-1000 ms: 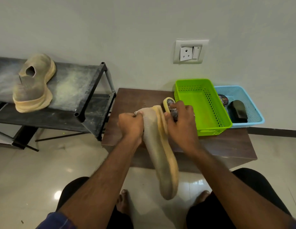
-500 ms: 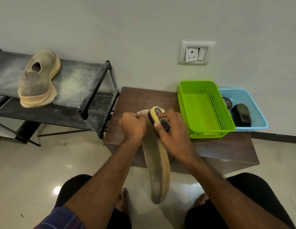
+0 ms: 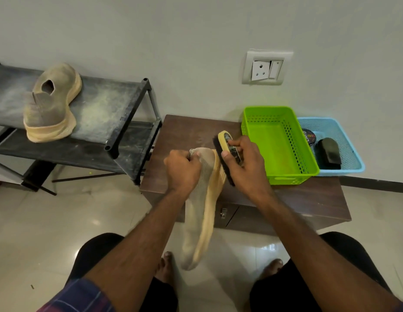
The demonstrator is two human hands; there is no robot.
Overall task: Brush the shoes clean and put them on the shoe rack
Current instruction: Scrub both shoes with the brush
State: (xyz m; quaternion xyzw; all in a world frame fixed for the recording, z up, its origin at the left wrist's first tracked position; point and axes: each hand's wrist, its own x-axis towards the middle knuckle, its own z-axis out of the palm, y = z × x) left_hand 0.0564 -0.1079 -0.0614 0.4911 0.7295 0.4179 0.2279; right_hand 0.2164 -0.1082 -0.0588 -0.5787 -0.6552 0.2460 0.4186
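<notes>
A shoe rack [image 3: 119, 113] is seen at the left, with one tan shoe [image 3: 50, 104] lying on its upper shelf. Over the tabletop [image 3: 191, 129] edge a second shoe [image 3: 202, 212] is held toe-down, its collar gripped by the left hand [image 3: 182, 170]. A brush [image 3: 225, 154] is clasped in the right hand [image 3: 245, 167] against the sole edge. The knit upper is judged soft and light; the firmer sole or heel is the better hold.

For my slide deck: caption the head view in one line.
Left hand holds a shoe while the right hand brushes its sole with a brush; another shoe sits on the rack.
</notes>
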